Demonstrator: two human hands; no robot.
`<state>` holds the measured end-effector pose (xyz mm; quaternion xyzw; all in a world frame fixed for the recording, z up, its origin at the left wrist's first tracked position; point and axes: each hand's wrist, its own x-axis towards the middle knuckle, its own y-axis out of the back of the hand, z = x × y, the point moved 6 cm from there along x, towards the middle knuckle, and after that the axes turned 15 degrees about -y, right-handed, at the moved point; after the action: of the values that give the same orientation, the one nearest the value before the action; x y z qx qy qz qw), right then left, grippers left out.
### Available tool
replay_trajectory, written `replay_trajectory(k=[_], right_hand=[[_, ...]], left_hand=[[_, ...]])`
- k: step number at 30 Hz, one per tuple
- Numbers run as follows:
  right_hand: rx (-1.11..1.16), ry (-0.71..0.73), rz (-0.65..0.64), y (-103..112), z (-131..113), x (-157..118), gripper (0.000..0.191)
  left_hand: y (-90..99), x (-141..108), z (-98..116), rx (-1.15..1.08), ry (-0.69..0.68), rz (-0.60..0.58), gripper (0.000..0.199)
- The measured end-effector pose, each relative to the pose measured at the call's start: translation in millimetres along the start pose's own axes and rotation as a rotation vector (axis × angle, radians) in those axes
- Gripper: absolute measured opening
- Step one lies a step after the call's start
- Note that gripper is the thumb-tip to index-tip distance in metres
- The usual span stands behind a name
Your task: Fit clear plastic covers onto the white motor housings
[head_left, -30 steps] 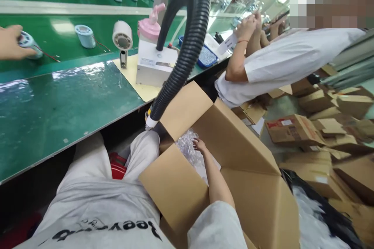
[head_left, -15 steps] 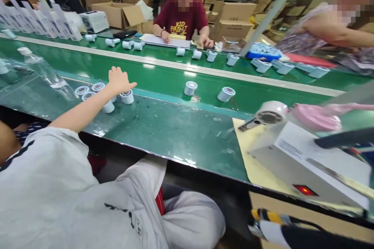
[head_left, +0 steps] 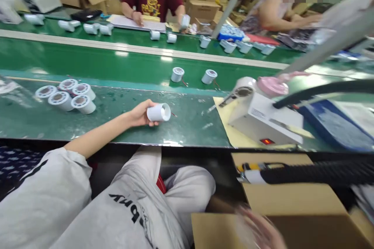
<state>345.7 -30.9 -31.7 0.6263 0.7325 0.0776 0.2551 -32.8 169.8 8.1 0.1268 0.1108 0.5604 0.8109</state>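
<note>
A white cylindrical housing (head_left: 157,112) lies in my left hand (head_left: 143,113), its open end turned to the right and a thin red wire sticking out. My fingers wrap round it just above the green bench top (head_left: 125,134). Low at the right, my right hand (head_left: 260,227) is smeared by motion over an open cardboard box (head_left: 295,202). Something clear and shiny shows beside its fingers, too blurred to name. To the left of my left hand several white housings (head_left: 83,103) stand grouped on the bench.
Two white housings (head_left: 177,74) stand on the green belt (head_left: 131,60). At the right are a grey device with a red lit switch (head_left: 266,141), a white fan-like part (head_left: 245,87), a black hose (head_left: 321,92) and a blue tray (head_left: 336,124). People sit across the belt.
My left hand has come from the group of housings toward the bench's middle and now holds one. My right hand has entered at the lower right. The view has turned right and down.
</note>
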Motion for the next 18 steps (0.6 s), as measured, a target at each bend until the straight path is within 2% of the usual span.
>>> replay_trajectory(k=[2, 3, 4, 6, 7, 9, 11, 13, 15, 18], right_hand=[[-0.139, 0.119, 0.257, -18.8, -24.9, -9.5, 0.040], [-0.241, 0.170, 0.299, -33.8, -39.5, -7.3, 0.041], [-0.333, 0.223, 0.326, -47.5, -54.1, -1.8, 0.042], [-0.480, 0.265, 0.438, -61.2, -76.2, 12.9, 0.042], [-0.525, 0.243, 0.461, -63.6, -81.3, 20.7, 0.042], [-0.527, 0.178, 0.421, -63.6, -81.9, 31.7, 0.038], [-0.411, 0.135, 0.274, -64.3, -75.1, 35.8, 0.024], [-0.234, 0.102, 0.128, -66.2, -67.5, 35.0, 0.010], [-0.075, 0.061, 0.061, -67.8, -62.4, 32.8, 0.014], [0.079, 0.001, 0.128, -66.0, -60.9, 28.5, 0.023]], left_hand=[[-70.0, -3.1, 5.6, -0.412, 0.007, -0.257, 0.056], [-99.0, -8.9, 7.8, -0.557, 0.049, -0.363, 0.053], [-122.5, -15.9, 9.0, -0.641, 0.100, -0.445, 0.050], [-152.5, -28.8, 11.2, -0.628, 0.145, -0.568, 0.045], [-160.2, -33.6, 13.9, -0.577, 0.118, -0.619, 0.043], [-163.6, -38.2, 23.4, -0.392, -0.052, -0.671, 0.037], [-157.1, -39.3, 35.3, -0.115, -0.297, -0.637, 0.027], [-150.0, -41.6, 44.0, 0.099, -0.471, -0.562, 0.022], [-146.7, -44.6, 46.0, 0.166, -0.538, -0.500, 0.022], [-145.3, -47.1, 41.9, 0.113, -0.577, -0.402, 0.041]])
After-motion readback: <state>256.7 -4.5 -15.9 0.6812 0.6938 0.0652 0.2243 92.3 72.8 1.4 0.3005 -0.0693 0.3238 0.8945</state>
